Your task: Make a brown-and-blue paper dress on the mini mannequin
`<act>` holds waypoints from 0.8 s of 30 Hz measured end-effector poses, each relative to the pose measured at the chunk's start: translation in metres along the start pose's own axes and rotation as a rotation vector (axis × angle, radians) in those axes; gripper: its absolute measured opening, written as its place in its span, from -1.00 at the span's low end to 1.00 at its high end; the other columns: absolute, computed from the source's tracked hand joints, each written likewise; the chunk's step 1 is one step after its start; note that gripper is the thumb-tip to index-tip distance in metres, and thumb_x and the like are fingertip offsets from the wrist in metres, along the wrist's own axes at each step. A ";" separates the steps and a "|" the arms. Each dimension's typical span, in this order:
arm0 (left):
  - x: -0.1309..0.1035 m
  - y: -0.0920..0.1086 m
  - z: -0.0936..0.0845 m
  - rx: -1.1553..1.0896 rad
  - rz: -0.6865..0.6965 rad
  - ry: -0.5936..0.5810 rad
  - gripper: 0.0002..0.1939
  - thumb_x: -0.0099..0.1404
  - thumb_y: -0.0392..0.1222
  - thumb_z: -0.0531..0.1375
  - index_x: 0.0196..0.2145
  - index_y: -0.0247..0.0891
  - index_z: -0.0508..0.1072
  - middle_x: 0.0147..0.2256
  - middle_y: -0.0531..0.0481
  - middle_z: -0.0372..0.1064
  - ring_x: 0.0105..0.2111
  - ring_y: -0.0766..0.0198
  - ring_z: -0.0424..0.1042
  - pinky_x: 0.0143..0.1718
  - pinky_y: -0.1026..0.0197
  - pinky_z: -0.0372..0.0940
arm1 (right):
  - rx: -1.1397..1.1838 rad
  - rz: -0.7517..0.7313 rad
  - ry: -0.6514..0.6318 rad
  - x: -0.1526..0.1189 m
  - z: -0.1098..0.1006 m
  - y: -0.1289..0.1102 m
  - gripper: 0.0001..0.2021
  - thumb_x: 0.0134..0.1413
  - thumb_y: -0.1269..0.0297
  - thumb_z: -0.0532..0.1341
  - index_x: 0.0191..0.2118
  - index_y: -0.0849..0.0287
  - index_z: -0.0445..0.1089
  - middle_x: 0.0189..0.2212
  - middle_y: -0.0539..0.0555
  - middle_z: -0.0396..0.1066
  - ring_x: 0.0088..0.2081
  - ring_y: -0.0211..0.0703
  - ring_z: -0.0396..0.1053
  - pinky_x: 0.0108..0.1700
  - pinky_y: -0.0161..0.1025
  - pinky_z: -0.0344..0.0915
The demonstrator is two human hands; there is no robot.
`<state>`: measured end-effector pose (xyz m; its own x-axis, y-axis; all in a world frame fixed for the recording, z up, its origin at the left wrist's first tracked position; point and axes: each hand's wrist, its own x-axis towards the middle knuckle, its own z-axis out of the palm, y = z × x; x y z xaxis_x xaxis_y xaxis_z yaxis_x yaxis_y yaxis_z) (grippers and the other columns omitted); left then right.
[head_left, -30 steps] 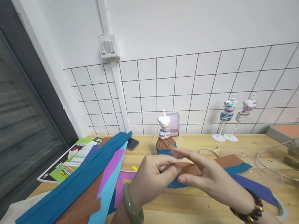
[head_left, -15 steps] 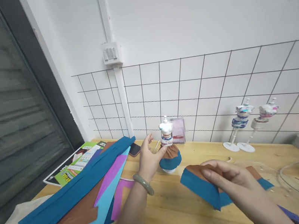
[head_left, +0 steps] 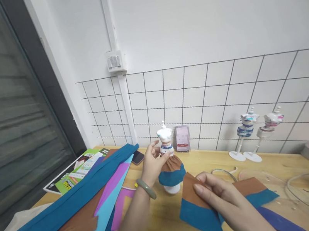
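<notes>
On the wooden desk [head_left: 164, 227], a white miniature dress form [head_left: 164, 134] is found upright on its round base, near the middle of the view; its waist is held by the left hand [head_left: 153, 162], the thumb laid across the front and the fingers curved at the side; a gathered brown-and-blue skirt [head_left: 172, 176] is fitted below the waist. A brown-and-blue strip [head_left: 197, 208] is pinched between thumb and fingers of the right hand [head_left: 221, 191]; its upper corner is seen just beside the skirt, contact being impossible to tell; a matching strip end [head_left: 256, 190] is seen beyond that hand, any join being hidden. Two further dress forms [head_left: 246, 131] are stood at the right, near the wire grid [head_left: 207, 62]; an indigo strip [head_left: 279, 220] is laid at the near right; coloured strips [head_left: 76, 196] are heaped at the left, partly over printed sheets [head_left: 70, 182]; a dark phone [head_left: 138, 157] is placed flat beside the heap.
</notes>
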<state>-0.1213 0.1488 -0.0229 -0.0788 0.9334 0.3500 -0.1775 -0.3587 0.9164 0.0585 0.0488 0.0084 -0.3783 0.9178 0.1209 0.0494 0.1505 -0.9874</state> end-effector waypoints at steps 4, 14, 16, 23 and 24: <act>-0.025 0.030 -0.013 -0.070 -0.049 -0.069 -0.48 0.02 -0.20 0.36 -0.09 -0.28 0.27 -0.18 -0.16 0.46 -0.14 0.10 0.45 -0.09 0.06 0.31 | -0.124 -0.039 -0.001 -0.006 -0.005 -0.011 -0.70 0.17 0.00 0.07 -0.42 0.12 0.28 -0.48 -0.05 0.23 -0.41 -0.24 0.19 -0.36 -0.36 0.20; -0.076 0.064 -0.027 -0.376 -0.230 -0.251 -0.55 -0.07 -0.27 0.42 -0.20 -0.37 0.42 -0.25 -0.10 0.46 -0.25 0.24 0.47 -0.14 0.21 0.31 | -0.114 0.023 -0.015 -0.027 -0.013 -0.014 -0.68 0.06 -0.02 0.18 -0.52 0.11 0.30 -0.58 -0.06 0.19 -0.51 -0.26 0.15 -0.49 -0.39 0.17; -0.082 0.063 -0.023 -0.453 -0.273 -0.321 -0.52 -0.11 -0.24 0.44 -0.21 -0.38 0.43 -0.24 -0.10 0.43 -0.26 0.25 0.45 -0.17 0.22 0.32 | -0.047 0.020 -0.053 -0.030 -0.013 -0.013 -0.69 0.04 -0.01 0.20 -0.52 0.12 0.32 -0.59 -0.07 0.20 -0.53 -0.28 0.13 -0.49 -0.39 0.16; -0.095 0.049 0.002 -0.573 -0.389 -0.484 -0.51 -0.21 -0.23 0.48 -0.33 -0.30 0.36 -0.33 0.04 0.35 -0.39 0.37 0.42 -0.32 0.32 0.28 | 0.015 -0.103 -0.163 -0.039 -0.012 -0.019 -0.67 0.04 0.00 0.21 -0.55 0.14 0.38 -0.60 -0.03 0.25 -0.52 -0.27 0.17 -0.45 -0.34 0.15; -0.096 0.047 0.004 -0.562 -0.392 -0.498 -0.53 -0.20 -0.23 0.47 -0.35 -0.30 0.35 -0.34 0.04 0.35 -0.39 0.37 0.41 -0.33 0.32 0.28 | 0.019 -0.079 -0.164 -0.039 -0.011 -0.019 -0.69 0.04 0.01 0.22 -0.54 0.14 0.39 -0.60 -0.04 0.25 -0.53 -0.28 0.16 -0.46 -0.34 0.15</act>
<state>-0.1181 0.0420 -0.0125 0.5081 0.8397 0.1918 -0.5734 0.1635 0.8028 0.0829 0.0142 0.0240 -0.5264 0.8306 0.1817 -0.0038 0.2113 -0.9774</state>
